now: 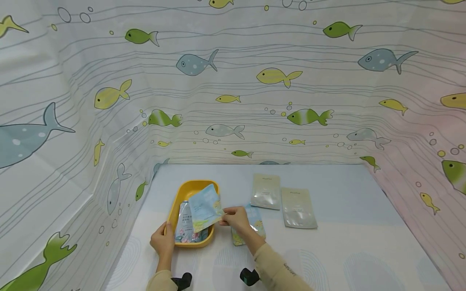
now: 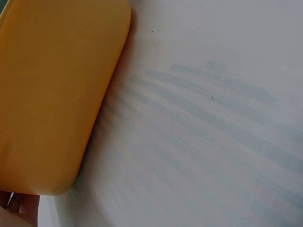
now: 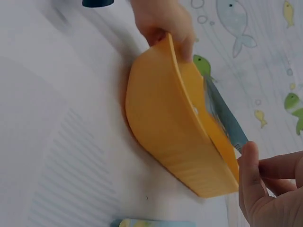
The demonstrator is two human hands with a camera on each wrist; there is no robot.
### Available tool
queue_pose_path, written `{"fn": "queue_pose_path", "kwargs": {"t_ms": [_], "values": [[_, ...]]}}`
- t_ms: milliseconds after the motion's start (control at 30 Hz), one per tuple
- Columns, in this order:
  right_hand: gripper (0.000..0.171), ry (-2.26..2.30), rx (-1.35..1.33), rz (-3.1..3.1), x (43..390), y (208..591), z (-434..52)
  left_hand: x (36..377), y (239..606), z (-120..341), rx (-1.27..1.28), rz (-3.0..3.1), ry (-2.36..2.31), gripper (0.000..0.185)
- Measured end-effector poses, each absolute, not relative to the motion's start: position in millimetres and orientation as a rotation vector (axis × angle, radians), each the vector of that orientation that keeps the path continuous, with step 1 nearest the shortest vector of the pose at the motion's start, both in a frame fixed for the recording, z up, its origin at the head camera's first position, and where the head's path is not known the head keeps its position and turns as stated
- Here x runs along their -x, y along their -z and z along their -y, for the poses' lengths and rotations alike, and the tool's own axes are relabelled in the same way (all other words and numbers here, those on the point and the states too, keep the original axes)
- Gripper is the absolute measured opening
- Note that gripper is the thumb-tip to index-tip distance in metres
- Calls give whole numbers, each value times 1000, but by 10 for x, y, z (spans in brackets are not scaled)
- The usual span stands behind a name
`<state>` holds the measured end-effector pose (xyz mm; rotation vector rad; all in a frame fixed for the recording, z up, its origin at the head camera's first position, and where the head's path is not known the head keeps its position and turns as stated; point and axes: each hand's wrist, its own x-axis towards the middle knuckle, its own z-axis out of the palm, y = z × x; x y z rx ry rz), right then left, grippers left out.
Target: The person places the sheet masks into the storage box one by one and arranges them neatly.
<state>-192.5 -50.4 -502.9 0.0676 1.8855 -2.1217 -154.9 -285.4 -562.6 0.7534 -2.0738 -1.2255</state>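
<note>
My left hand [image 1: 162, 241] grips the near left corner of the yellow tray [image 1: 174, 202], fingers curled over its rim, as the right wrist view shows plainly. My right hand [image 1: 236, 218] pinches the light blue sachet [image 1: 205, 207] by its right edge between thumb and fingers, holding it tilted above the tray, its lower corner hanging over the tray's inside. Inside the tray another sachet [image 1: 184, 226], grey-blue with pink print low down, leans against the far wall; whether the one I hold touches it I cannot tell. From the tray, at about 3 o'clock and just beside my right hand, a third blue and yellow sachet [image 1: 256, 224] lies flat on the table [image 1: 346, 242], partly hidden under my wrist. Further out at 2 o'clock two pale grey-green sachets [image 1: 266, 191] lie flat side by side, close together, the right-hand one [image 1: 298, 207] set a little nearer to me. A curtain printed with fish [image 1: 276, 76] closes the table in on three sides. The left wrist view shows only the tray's yellow outer wall resting on the white tabletop.
</note>
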Motion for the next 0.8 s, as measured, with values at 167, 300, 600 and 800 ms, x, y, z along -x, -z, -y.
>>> {"fn": "queue_pose_path", "kwargs": {"t_ms": [167,300,600,800], "values": [[33,2132,-81,-1916,1923,5052,644,1553,5621,2854,-759,2080,1236,27],[33,2138,-88,-1938,1920,5072,763,1548,5617,2851,-763,2080,1244,27],[31,2066,-46,-2055,1891,5077,906,1543,5625,2842,-764,2061,1249,27],[28,1931,131,-2130,1852,5157,940,1548,5619,2849,-797,2067,1248,28]]}}
